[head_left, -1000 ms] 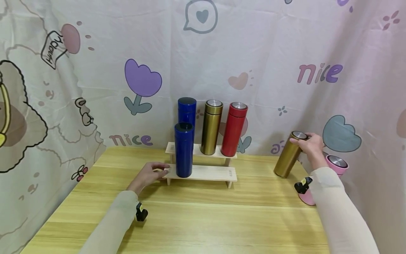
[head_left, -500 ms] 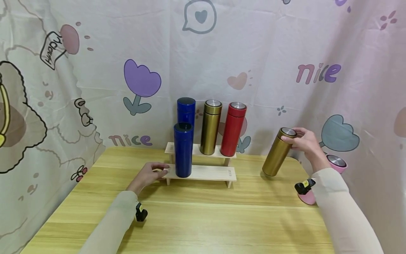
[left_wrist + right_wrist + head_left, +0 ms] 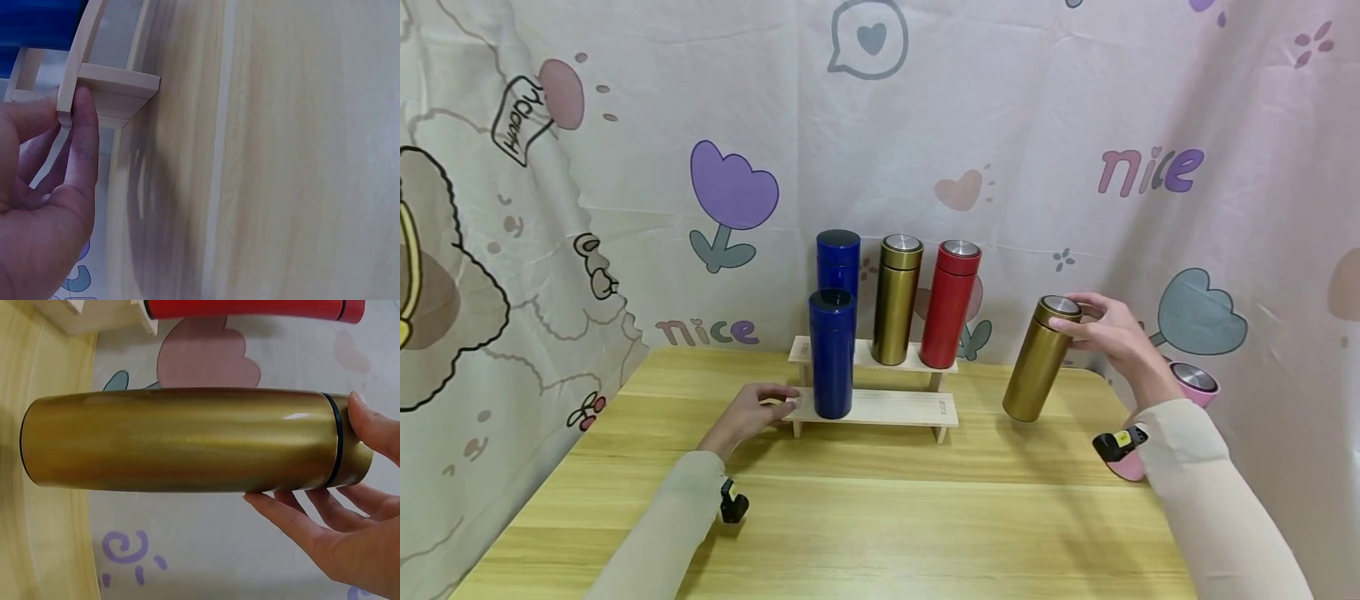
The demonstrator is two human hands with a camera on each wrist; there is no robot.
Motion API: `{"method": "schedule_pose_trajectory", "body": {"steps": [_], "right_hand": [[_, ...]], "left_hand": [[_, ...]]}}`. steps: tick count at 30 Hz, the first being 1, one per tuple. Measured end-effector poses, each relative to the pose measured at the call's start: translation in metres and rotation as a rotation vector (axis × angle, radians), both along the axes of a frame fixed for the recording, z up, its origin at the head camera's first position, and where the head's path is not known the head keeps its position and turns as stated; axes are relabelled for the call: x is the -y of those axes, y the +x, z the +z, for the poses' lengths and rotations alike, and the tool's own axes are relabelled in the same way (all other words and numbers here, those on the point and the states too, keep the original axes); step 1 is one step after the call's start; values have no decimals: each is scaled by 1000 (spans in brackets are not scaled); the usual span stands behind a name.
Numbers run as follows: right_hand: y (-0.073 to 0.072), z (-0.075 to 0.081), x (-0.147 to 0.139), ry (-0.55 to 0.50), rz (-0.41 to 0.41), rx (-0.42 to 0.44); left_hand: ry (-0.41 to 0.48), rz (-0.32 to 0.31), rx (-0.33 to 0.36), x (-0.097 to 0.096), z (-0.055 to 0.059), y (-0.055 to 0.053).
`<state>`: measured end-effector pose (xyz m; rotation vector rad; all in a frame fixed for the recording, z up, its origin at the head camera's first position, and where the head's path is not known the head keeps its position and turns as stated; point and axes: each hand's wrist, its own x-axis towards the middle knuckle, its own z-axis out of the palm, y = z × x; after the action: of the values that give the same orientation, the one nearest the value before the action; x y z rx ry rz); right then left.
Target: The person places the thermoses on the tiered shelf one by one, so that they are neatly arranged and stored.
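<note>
Gripping the gold flask (image 3: 1036, 367) near its cap with the right hand (image 3: 1108, 333), with the thumb on one side and the fingers on the other. Held at 8 o'clock from that hand in the head view, tilted, with its top toward 1 o'clock and its base toward 7. Hard to tell any contact between base and bench (image 3: 887, 517). Showing its silver lid to the head view alone, and to the right wrist view fingertips otherwise hidden behind it. At 4 o'clock from the right hand, in the head view only, a pink flask (image 3: 1201, 395), partly behind the sleeve (image 3: 1198, 454).

Pinching the left end of the stand (image 3: 895, 407) with the left hand (image 3: 749, 417): plain in the left wrist view, with thumb and fingers on opposite faces of the lower step. Upright on that step, at 2 o'clock from the left hand, a front blue flask (image 3: 832, 358). At 12 o'clock from it, a rear blue flask (image 3: 838, 260), with base hidden. On the upper step, a second gold flask (image 3: 897, 308), and at 3 o'clock from that, a red flask (image 3: 950, 312). In the right wrist view, just a part of the red flask, at 1 o'clock from the gold flask.
</note>
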<state>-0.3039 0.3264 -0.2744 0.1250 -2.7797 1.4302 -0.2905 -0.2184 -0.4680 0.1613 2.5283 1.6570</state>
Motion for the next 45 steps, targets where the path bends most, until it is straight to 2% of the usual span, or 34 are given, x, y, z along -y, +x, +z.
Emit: {"method": "schedule_pose_trajectory", "body": {"steps": [12,21,31,45], "right_hand": [[6,6,20,-33,61,6],[10,8,34,-29,61,-38],[15,12,54,-74,93,-75],[18,13,79,-117,137,-76]], "left_hand": [[-8,5,2,-1,-2,-2],[-25,5,1,0,3,-3],[-23,3,8,-1,5,-2],[-20,-5,6,1,1,-2]]}}
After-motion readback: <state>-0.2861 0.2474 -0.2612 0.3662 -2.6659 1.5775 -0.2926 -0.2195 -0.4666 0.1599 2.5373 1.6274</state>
